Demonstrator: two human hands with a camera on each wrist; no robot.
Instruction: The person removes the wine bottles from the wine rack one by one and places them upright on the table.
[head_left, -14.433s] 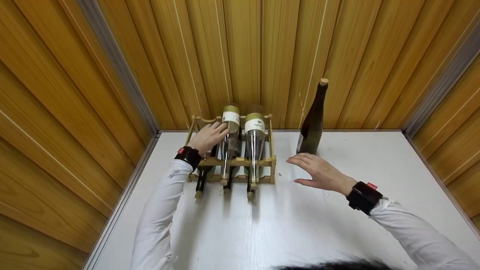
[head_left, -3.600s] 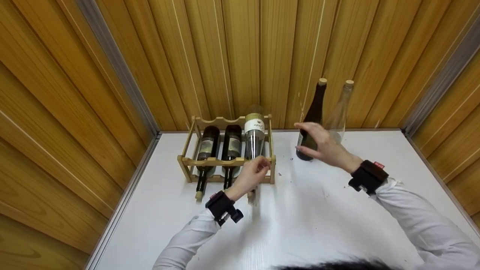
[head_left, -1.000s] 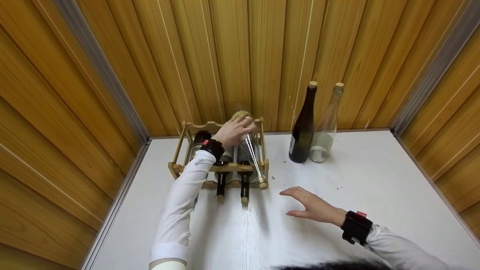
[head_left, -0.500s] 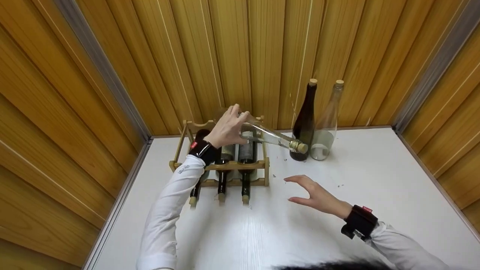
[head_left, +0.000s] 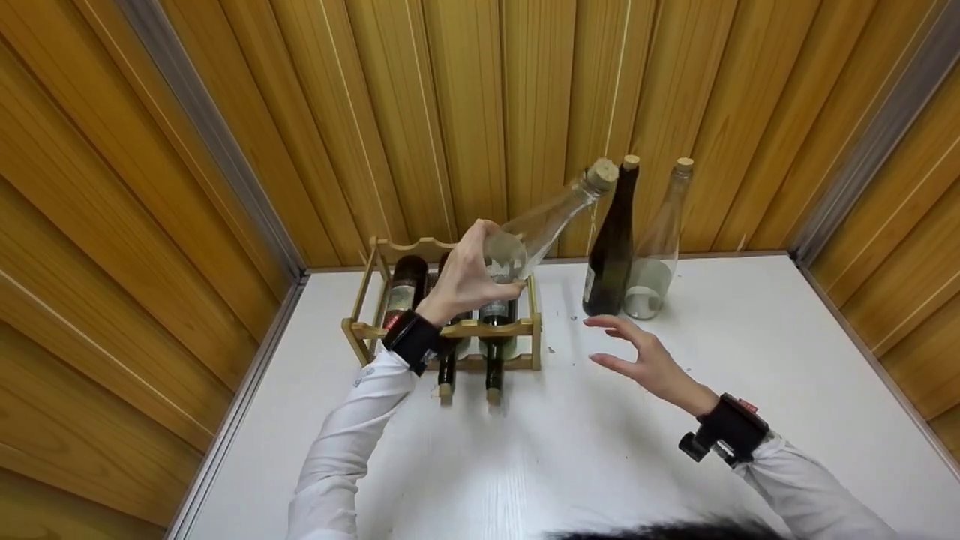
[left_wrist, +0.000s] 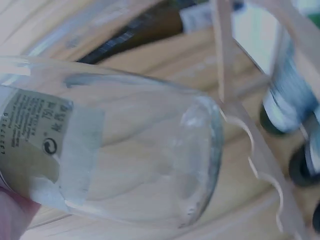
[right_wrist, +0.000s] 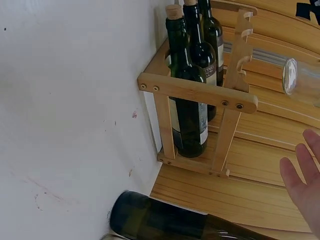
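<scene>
My left hand (head_left: 469, 274) grips a clear glass bottle (head_left: 551, 217) round its body, above the wooden bottle rack (head_left: 480, 328). The bottle tilts, its corked neck pointing up and right. Its label and base fill much of the left wrist view, where this clear bottle (left_wrist: 145, 145) is blurred. My right hand (head_left: 645, 360) holds nothing, thumb and fingers spread apart, just in front of a standing dark bottle (head_left: 611, 262). A second clear bottle (head_left: 652, 259) stands upright to the right of the dark one.
Dark corked bottles lie in the rack's lower row, one on the left (head_left: 403, 289) and one on the right (head_left: 495, 337), with another partly hidden by my left hand. Wood-panelled walls (head_left: 420, 112) close in the white table (head_left: 600, 450) at the back and sides.
Both clear bottles have left the rack's top row: one was set down beside the dark bottle. My left hand lifted the other and swung its neck rightward and up. My right hand stayed empty.
</scene>
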